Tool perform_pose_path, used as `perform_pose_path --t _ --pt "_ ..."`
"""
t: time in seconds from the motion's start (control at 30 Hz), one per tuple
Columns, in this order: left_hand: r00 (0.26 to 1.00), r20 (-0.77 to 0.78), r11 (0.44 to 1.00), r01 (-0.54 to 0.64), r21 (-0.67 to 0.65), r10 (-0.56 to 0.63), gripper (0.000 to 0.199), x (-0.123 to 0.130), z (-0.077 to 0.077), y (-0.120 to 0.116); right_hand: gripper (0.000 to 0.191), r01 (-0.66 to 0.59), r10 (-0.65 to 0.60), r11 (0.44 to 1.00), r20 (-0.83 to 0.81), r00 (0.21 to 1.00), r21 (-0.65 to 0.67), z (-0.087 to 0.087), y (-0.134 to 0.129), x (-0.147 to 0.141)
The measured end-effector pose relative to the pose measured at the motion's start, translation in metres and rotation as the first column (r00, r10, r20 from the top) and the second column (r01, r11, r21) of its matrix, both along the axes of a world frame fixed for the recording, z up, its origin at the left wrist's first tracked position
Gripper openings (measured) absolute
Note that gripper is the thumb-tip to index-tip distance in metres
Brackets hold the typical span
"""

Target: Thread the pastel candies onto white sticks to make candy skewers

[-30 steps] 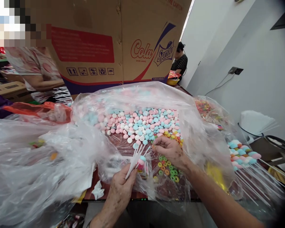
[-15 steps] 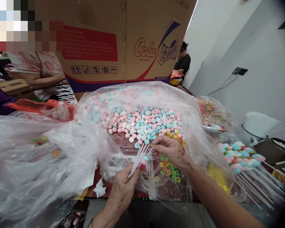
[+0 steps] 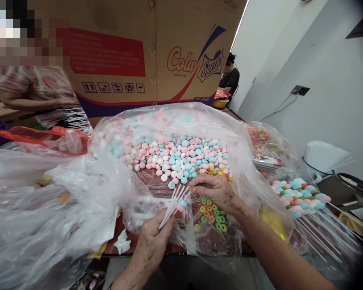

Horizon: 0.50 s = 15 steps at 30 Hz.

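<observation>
My left hand is closed round a bundle of thin white sticks, their tips fanned up and to the right. Beside the bundle shows a pink and blue marshmallow; whether it sits on a stick I cannot tell. My right hand pinches a small orange gummy ring at the tip of a stick. Below that hand, green, yellow and orange gummy rings lie on clear plastic. Pink, white and blue round marshmallows spread behind both hands inside an opened clear bag.
A large cardboard carton stands at the back. On the right lie finished-looking candy skewers near a dark container. Crumpled clear plastic covers the left, with a white tissue beside it. Another person works at the far left.
The whole view has shifted slightly, so things sit a little further left. My right hand stays at the stick tips with the gummy ring; my left hand still grips the sticks.
</observation>
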<state>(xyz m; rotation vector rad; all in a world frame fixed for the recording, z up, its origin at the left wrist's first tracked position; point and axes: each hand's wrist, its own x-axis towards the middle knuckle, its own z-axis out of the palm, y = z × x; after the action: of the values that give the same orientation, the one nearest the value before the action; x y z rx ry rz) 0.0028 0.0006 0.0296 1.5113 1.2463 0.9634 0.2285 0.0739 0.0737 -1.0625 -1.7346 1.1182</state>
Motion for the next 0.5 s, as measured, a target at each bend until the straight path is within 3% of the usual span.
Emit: perform_pose_path --t 0.2,0.37,0.5 --pt "1.0 0.014 1.0 0.023 0.014 -0.024 0.028 -0.002 -0.003 0.001 0.013 -0.102 0.103 0.995 0.03 0.994 -0.012 0.004 -0.002 0.003" --pt "0.999 0.012 0.999 0.043 -0.004 -0.043 0.029 -0.002 -0.005 0.001 0.014 -0.073 0.073 0.996 -0.003 0.997 -0.046 0.006 -0.003 0.002" --pt "0.998 0.025 0.999 0.049 0.011 -0.05 0.03 -0.001 -0.005 0.002 0.014 -0.192 0.193 0.981 0.015 0.981 -0.021 0.007 -0.009 -0.01"
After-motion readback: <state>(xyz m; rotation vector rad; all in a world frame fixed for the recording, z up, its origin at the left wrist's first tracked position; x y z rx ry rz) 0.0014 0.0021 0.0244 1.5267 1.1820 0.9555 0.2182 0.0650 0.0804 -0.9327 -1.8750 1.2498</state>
